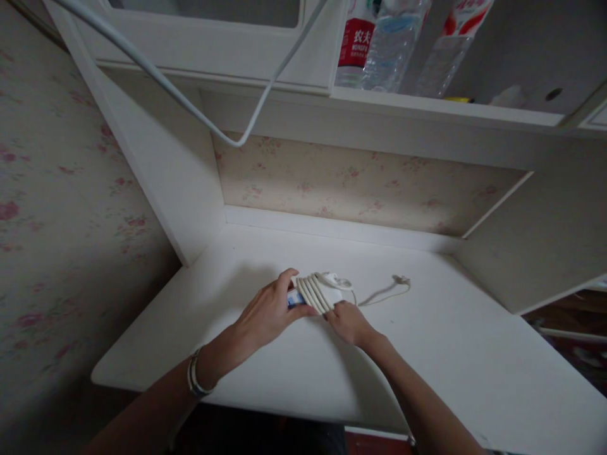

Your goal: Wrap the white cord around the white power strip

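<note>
Charger brick is sitting on the white worktop, roughly mid-depth and a bit left of centre, with its white cable wrapping around it in several neat parallel turns. Left hand is clamping on the left end of the brick, thumb over the top and fingers curling under near a small blue label; right hand is pinching closed on the near edge of the wound turns, pressing them against the brick. Judging by how it lies, the wrap is mostly done: about five turns are on, but a loose tail is trailing off to the right across the worktop and ending in a small connector, well clear of both hands. A short loop is also lying on top of the brick by the far edge; can't tell whether that is a strain relief or slack. So what is left looks like the last stretch of tail plus tucking the end. Outward from there: a bracelet is showing on the left wrist, floral wallpaper is backing the desk alcove, and a thicker white cord is hanging down across the hutch front from above. Plastic water bottles are standing on the shelf above, upper right. Lighting is dim, fine detail on the brick is unreadable.
</note>
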